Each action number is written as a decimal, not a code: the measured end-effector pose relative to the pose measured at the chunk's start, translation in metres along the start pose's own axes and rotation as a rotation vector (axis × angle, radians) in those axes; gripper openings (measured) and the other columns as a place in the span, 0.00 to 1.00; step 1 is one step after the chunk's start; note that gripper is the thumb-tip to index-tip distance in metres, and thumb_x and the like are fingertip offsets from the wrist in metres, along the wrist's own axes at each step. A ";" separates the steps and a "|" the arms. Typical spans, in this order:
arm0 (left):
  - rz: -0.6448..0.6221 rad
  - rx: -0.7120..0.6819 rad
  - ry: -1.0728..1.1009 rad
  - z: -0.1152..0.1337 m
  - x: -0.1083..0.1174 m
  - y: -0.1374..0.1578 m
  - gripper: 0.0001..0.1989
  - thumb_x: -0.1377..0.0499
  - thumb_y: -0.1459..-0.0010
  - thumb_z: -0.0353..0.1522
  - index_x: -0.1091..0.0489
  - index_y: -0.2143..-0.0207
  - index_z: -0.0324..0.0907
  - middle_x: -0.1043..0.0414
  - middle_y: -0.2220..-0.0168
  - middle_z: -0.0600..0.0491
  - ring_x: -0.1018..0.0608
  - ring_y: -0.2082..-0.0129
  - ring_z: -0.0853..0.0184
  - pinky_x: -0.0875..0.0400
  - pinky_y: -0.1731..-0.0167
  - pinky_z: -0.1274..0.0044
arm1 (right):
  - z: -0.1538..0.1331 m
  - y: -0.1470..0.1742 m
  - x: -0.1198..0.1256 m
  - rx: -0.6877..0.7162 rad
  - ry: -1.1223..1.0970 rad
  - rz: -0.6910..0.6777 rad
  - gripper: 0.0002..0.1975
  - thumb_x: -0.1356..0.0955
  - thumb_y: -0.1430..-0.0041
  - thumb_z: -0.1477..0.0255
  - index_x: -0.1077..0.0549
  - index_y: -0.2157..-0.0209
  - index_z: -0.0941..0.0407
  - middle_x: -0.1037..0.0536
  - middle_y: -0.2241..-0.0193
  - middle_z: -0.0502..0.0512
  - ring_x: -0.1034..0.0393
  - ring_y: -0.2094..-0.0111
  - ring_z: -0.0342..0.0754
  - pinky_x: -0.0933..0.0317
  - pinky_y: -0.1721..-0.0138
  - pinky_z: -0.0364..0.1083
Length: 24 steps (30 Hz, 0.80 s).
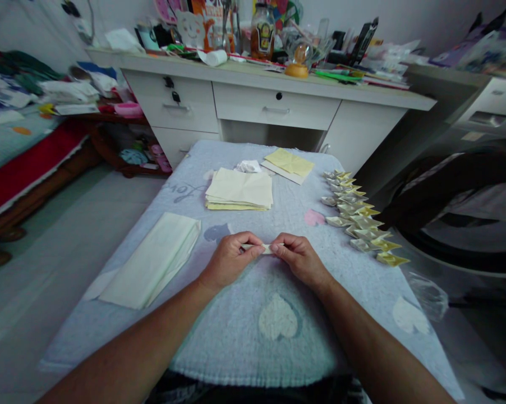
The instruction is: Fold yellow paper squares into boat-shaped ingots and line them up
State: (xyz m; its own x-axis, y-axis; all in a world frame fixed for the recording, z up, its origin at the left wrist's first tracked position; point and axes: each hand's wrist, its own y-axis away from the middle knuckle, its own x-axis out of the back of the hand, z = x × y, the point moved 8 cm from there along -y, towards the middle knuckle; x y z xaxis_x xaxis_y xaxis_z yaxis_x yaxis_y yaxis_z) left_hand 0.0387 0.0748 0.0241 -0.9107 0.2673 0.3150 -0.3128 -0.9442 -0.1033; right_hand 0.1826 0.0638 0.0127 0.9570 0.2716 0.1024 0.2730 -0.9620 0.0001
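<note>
Forearms lead to the left hand and right hand, both pinching one part-folded paper over the middle of the cloth, while rows of boats look finished at right and a far stack of sheets lies flat and unshaped.

A cloth-covered table bears paper stacks, a crumpled wad and paper boats.

Grey cursive lettering is printed on the light-blue tablecloth, seemingly "you", not confirmed. A label is borne by the glass jar on the desk, but its text is too small to be read.
</note>
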 end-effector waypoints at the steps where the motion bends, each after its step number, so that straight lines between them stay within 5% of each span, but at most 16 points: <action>1: -0.002 0.000 0.005 0.000 0.000 0.000 0.07 0.39 0.45 0.34 0.26 0.72 0.40 0.25 0.73 0.55 0.28 0.74 0.71 0.36 0.74 0.81 | 0.002 0.000 0.000 -0.015 -0.013 -0.005 0.15 0.31 0.43 0.61 0.27 0.75 0.57 0.34 0.80 0.45 0.44 0.76 0.40 0.50 0.72 0.42; 10: -0.018 0.078 0.137 -0.010 -0.004 -0.002 0.09 0.39 0.45 0.36 0.28 0.72 0.38 0.32 0.79 0.58 0.32 0.79 0.74 0.40 0.78 0.82 | 0.009 -0.001 -0.004 -0.082 -0.128 -0.014 0.14 0.30 0.44 0.59 0.26 0.72 0.57 0.34 0.81 0.45 0.45 0.78 0.39 0.52 0.75 0.41; 15: -0.032 0.101 0.247 -0.017 -0.007 -0.001 0.12 0.39 0.44 0.36 0.30 0.59 0.39 0.33 0.77 0.59 0.31 0.79 0.74 0.39 0.77 0.81 | 0.006 -0.001 -0.007 -0.090 -0.181 -0.021 0.16 0.27 0.50 0.59 0.28 0.70 0.58 0.34 0.81 0.44 0.45 0.78 0.39 0.53 0.75 0.41; 24: -0.026 0.015 0.128 -0.008 -0.008 0.001 0.10 0.41 0.42 0.35 0.27 0.60 0.39 0.26 0.64 0.52 0.26 0.64 0.68 0.33 0.62 0.77 | 0.009 -0.003 -0.002 -0.055 -0.193 0.031 0.18 0.29 0.46 0.59 0.33 0.77 0.57 0.37 0.82 0.44 0.46 0.78 0.39 0.53 0.74 0.42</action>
State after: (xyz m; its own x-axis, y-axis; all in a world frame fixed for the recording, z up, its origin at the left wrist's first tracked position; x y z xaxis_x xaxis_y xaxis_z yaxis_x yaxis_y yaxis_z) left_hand 0.0435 0.0736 0.0141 -0.9298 0.3129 0.1939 -0.3333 -0.9392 -0.0825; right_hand 0.1811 0.0663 0.0037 0.9673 0.2370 -0.0897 0.2424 -0.9687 0.0544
